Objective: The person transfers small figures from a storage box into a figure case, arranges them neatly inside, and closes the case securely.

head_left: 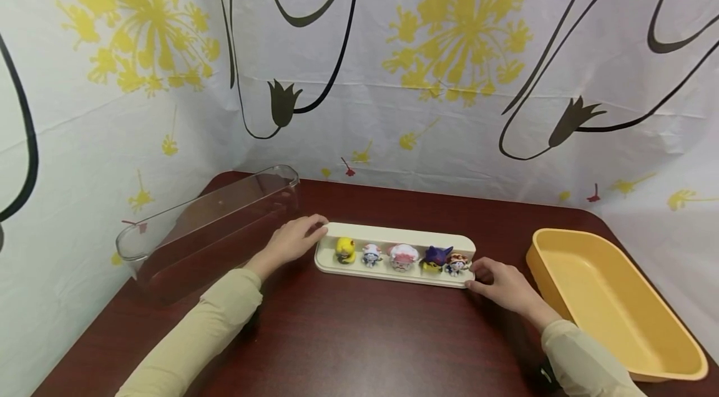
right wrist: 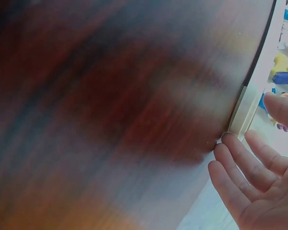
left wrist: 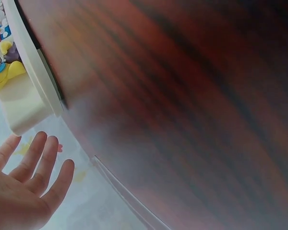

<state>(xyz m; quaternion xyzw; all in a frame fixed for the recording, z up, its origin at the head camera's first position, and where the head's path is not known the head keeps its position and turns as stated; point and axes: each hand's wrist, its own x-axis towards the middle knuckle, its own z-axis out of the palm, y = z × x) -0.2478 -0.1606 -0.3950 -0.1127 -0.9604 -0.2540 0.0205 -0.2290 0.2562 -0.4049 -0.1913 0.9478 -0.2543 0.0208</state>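
Note:
A long cream tray (head_left: 393, 280) lies on the table, holding several small toy figurines in a row. A yellow figurine (head_left: 345, 249) sits at its left end, a pink-and-white one (head_left: 402, 256) mid-row, and a purple-and-yellow one (head_left: 435, 258) toward the right. My left hand (head_left: 292, 239) is at the tray's left end; its fingers (left wrist: 47, 158) are spread and fairly straight in the left wrist view. At the right end, my right hand (head_left: 504, 285) touches the corner with its fingertips, the fingers (right wrist: 252, 165) loosely extended and the thumb (right wrist: 278, 109) beside the rim.
A clear plastic box (head_left: 210, 210) stands on the left side of the dark red table (head_left: 359, 334). On the right is a yellow-orange bin (head_left: 612, 297). A white curtain (head_left: 359, 60) with flower prints hangs behind the table and along its sides.

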